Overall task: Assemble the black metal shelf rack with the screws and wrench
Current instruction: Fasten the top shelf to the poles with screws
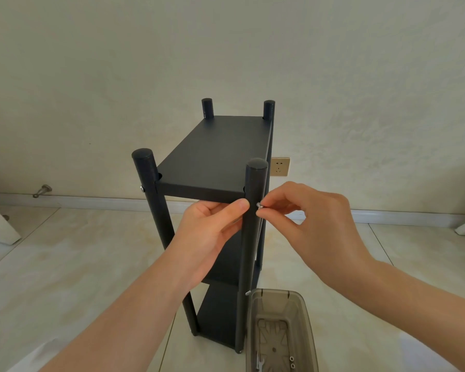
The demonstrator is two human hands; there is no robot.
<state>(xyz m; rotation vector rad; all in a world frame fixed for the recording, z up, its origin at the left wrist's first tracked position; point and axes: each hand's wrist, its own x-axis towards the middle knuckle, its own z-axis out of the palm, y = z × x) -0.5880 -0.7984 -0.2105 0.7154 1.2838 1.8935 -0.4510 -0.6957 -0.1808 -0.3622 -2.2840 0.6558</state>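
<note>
A: Looking at a pale tiled floor [78, 264], a tall black metal shelf rack [215, 154] upright on it, near the wall.
B: Spotting a translucent brown plastic tray [306, 331] just right of the rack's base.
A: Gripping the near right post [250, 251] under the top shelf with the left hand [212, 232], thumb against it.
B: Pinching with the right hand [314, 218] at that post's side.
A: Seeing a small silver wrench [258, 362] lying in the tray.
B: Pinched between thumb and fingertip: a small silver screw [258, 205], touching the post. Two tiny silver nuts [292, 362] in the tray too.
</note>
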